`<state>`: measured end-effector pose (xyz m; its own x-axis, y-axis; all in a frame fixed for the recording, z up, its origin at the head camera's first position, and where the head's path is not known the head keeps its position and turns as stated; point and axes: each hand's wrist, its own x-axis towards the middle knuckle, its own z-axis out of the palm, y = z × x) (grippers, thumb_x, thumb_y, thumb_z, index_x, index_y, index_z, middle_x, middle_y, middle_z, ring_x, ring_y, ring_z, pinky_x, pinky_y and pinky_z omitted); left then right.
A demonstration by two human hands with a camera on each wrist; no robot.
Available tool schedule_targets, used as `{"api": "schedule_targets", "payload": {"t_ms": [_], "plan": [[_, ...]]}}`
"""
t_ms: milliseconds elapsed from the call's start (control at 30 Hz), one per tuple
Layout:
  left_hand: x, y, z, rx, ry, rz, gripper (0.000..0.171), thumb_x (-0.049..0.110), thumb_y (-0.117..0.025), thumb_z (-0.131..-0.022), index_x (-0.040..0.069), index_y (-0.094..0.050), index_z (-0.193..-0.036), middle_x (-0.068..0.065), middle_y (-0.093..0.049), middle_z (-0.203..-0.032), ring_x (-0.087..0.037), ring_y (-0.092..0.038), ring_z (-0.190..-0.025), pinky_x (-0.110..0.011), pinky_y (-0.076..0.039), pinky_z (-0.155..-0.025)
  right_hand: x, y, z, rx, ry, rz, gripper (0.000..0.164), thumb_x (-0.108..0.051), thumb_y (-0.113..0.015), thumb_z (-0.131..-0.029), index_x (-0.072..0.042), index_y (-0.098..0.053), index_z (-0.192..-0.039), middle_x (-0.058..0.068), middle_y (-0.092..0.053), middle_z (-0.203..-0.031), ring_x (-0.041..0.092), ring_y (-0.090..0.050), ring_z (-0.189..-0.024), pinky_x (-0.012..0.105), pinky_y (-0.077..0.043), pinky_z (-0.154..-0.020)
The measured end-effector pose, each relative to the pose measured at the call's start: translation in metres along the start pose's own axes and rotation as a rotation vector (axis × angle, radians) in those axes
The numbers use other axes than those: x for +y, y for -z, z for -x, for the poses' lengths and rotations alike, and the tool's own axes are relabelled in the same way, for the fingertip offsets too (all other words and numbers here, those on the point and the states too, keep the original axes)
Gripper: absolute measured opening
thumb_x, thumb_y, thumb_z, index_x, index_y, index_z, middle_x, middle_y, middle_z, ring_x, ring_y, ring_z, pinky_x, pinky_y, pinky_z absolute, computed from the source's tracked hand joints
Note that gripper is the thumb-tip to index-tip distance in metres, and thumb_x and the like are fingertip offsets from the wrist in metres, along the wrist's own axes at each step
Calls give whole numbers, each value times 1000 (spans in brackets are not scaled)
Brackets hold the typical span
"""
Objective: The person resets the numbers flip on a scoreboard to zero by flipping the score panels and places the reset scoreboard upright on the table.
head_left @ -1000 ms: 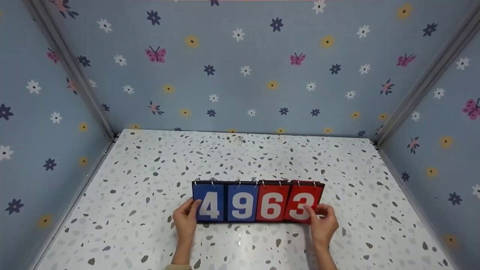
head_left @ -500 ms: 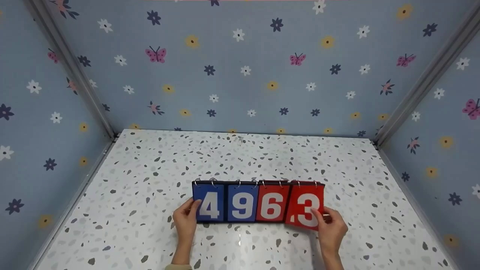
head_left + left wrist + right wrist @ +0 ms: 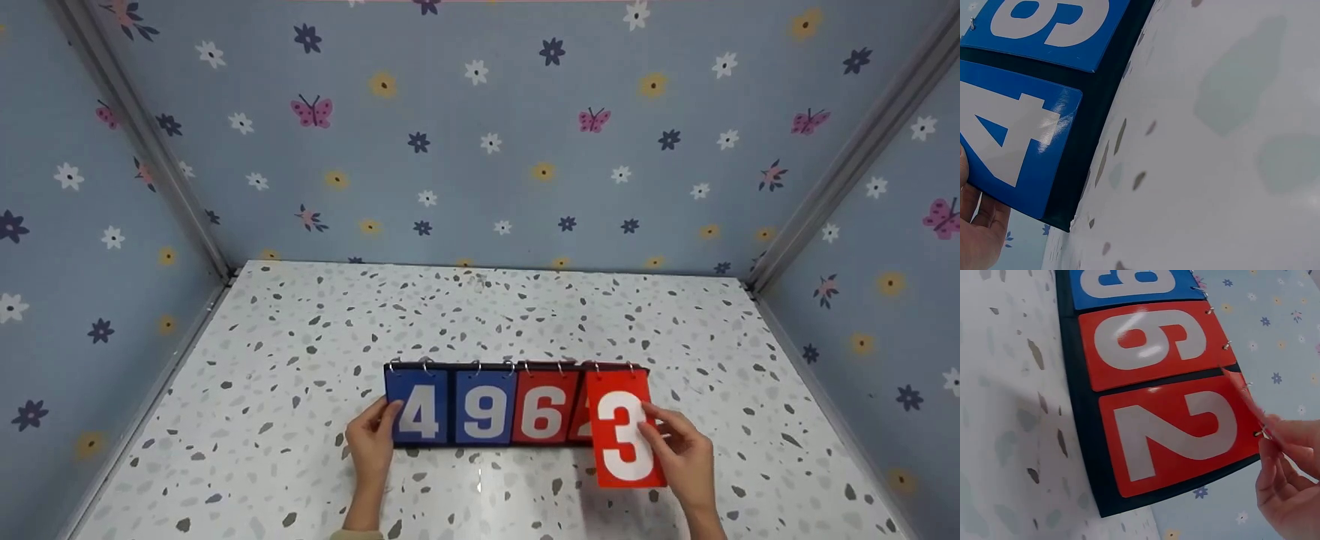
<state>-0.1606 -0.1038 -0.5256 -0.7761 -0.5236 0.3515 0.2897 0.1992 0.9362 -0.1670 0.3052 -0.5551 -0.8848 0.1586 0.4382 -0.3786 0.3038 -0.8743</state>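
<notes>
Your left hand (image 3: 371,435) grips the left end of the flip scoreboard (image 3: 451,409), thumb at the edge of the blue 4 card (image 3: 420,411). Your right hand (image 3: 686,454) pinches the right edge of the red 3 card (image 3: 625,435), which hangs from metal rings (image 3: 597,367) at its top and is raised off the board. Beneath it, the right wrist view shows a red 2 card (image 3: 1171,436) beside the red 6 card (image 3: 543,411); the blue 9 card (image 3: 485,411) sits between 6 and 4. The scoreboard is tilted up, well apart from the far edge of the speckled surface (image 3: 480,315) and about midway between its left and right edges. Past that far edge rises a blue flowered wall (image 3: 480,105).
</notes>
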Motion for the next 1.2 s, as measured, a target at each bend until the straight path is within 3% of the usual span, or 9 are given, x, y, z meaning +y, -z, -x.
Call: {"api": "schedule_targets", "payload": {"t_ms": [133, 267, 433, 667, 933, 1200], "plan": [[-1, 0, 0, 1, -12, -1, 14, -7, -65, -75, -14, -64, -87, -25, -63, -76, -10, -46, -51, -14, -35, -46, -65, 4, -6, -103, -34, -169, 25, 3, -49, -88, 5, -58, -111, 13, -60, -105, 17, -57, -91, 21, -46, -73], [-2, 1, 0, -21, -21, 19, 14, -9, -64, -76, -15, -63, -88, -25, -63, -78, -14, -52, -54, -15, -38, -48, -94, 6, -12, -140, -26, -165, 25, 12, -42, -87, 15, -54, -109, 13, -60, -105, 13, -56, -94, 21, -46, -74], [-3, 1, 0, -31, -25, 31, 13, -9, -63, -76, -15, -64, -88, -25, -63, -78, -17, -53, -54, -15, -38, -48, -98, 7, -19, -148, 37, -192, 27, 15, -53, -81, 19, -52, -108, 18, -60, -102, 16, -56, -86, 22, -47, -69], [-3, 1, -1, -18, -7, 19, 13, -8, -64, -76, -14, -64, -87, -25, -63, -77, -17, -52, -53, -15, -37, -47, -124, -4, -41, -23, 128, -90, 22, 27, -56, -69, 19, -58, -89, 20, -63, -83, 10, -58, -76, 17, -46, -67], [-4, 1, -1, -24, 0, 22, 13, -8, -64, -76, -15, -64, -88, -25, -63, -78, -15, -51, -54, -15, -38, -47, -126, -14, -72, 67, 262, -47, 10, 22, -63, -68, 15, -61, -75, 14, -59, -74, 10, -56, -68, 16, -46, -62], [-4, 1, -1, -28, -8, 23, 13, -8, -64, -76, -15, -64, -88, -25, -63, -77, -16, -48, -51, -14, -35, -45, -123, -23, -93, 107, 222, 42, 9, 12, -67, -70, 12, -63, -78, 17, -60, -75, 9, -56, -67, 18, -44, -62]]}}
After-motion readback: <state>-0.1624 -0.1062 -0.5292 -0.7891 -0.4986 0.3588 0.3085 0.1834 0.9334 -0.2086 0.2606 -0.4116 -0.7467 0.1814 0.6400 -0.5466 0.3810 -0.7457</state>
